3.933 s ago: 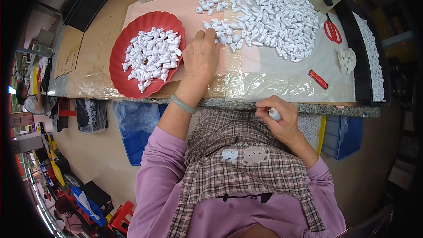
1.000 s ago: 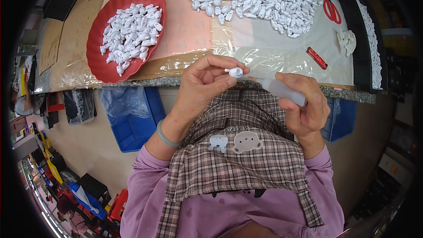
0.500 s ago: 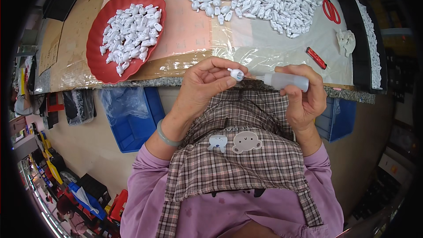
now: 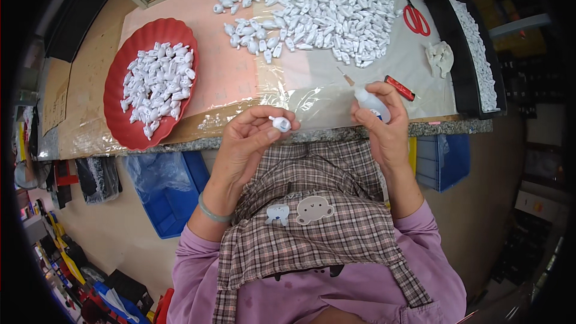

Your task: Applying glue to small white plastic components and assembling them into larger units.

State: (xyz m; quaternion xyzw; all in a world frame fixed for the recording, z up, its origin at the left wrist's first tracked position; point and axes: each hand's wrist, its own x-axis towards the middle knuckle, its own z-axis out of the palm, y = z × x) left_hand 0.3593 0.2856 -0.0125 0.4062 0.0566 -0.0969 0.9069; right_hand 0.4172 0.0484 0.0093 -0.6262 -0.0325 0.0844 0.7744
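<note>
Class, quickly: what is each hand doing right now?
Left hand: closed on a small white figure, pinched at the fingertips.
Right hand: closed around a squeeze bottle, its thin tip pointing up and away.

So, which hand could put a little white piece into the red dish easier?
Probably the left hand: it holds a white piece and is nearer the red dish. The right hand is farther, holding a squeeze bottle.

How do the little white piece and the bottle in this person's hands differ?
The white piece is small and rounded; the bottle is larger, with a thin, needle-like tip. The left hand holds the white piece, the right hand the bottle. Both are pale.
</note>
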